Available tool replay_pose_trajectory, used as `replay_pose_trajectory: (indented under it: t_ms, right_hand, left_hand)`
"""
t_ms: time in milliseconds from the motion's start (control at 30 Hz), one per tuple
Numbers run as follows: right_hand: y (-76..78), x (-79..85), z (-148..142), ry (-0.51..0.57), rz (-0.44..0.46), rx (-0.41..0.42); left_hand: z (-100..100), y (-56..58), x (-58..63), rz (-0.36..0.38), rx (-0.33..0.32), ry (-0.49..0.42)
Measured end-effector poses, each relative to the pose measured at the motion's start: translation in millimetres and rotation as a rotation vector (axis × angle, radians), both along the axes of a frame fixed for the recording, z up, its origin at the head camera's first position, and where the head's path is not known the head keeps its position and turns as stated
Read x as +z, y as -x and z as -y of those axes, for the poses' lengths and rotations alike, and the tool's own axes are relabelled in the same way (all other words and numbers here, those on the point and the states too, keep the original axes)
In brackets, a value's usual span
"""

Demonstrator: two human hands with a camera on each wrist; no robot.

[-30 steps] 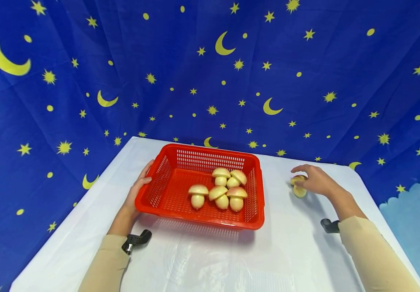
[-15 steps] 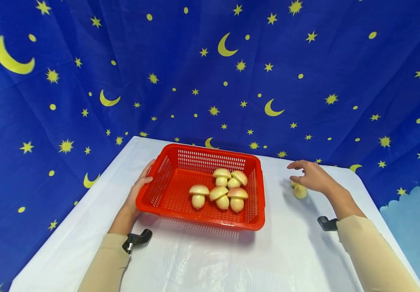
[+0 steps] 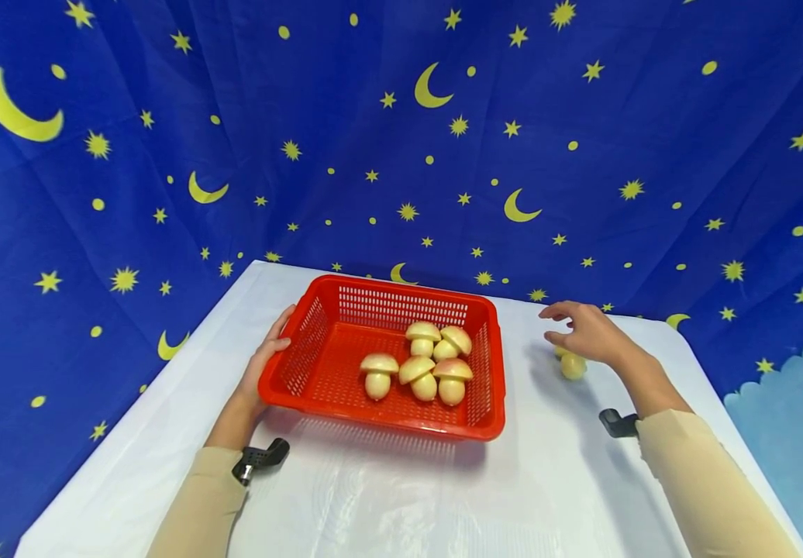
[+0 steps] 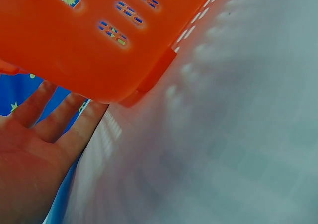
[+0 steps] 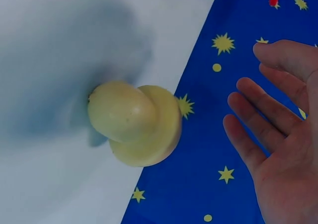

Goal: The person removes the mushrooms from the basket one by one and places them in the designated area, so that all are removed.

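Note:
A red plastic basket (image 3: 384,419) with slotted walls holds several pale, brown-capped mushrooms, among them a single mushroom (image 3: 377,380) at the left of the group. My left hand (image 3: 262,366) grips the basket's left side, thumb over the rim and fingers along the outside. In the left wrist view those fingers reach behind the red wall. To the right of the basket, one more mushroom (image 3: 573,366) lies on the table, its cap partly hidden by my right hand (image 3: 590,335). That hand hovers apart from it with loosely bent fingers and nothing in them; the right wrist view shows the mushroom (image 5: 121,112) whole.
The white-covered table (image 3: 373,504) runs back to a blue curtain (image 3: 346,101) with yellow stars and moons. A light blue patch (image 3: 799,411) hangs at the far right. Black camera mounts sit on both wrists.
My right hand has come off the mushroom at the right, lifting slightly and shifting left toward the basket. That mushroom stays on the table. The left hand and basket have not moved.

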State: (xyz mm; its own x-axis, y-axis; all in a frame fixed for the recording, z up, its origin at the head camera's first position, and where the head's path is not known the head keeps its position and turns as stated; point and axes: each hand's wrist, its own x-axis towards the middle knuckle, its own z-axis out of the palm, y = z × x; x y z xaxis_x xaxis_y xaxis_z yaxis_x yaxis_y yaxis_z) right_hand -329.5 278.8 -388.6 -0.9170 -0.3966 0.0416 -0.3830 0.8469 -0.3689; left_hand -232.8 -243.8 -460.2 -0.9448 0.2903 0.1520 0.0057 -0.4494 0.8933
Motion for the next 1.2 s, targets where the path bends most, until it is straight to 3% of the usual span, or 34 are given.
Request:
replay_pose_trajectory:
  t_ms: [500, 800, 1067, 1200]
  right_hand:
    - [-3.2, 8.7, 10, 0.028, -0.032, 0.028]
    - [-5.0, 14.6, 16, 0.024, -0.025, 0.048]
    - [-4.9, 16.7, 25, 0.050, -0.055, 0.032]
    - [-4.8, 17.7, 28, 0.056, -0.058, 0.066]
  left_hand:
    - [0, -4.4, 4.2, 0.025, -0.016, -0.047]
    - [0, -0.3, 0.2, 0.015, -0.002, -0.003]
    - [0, -0.8, 1.7, 0.013, -0.003, -0.016]
    - [0, -0.7, 1.2, 0.014, 0.004, -0.007]
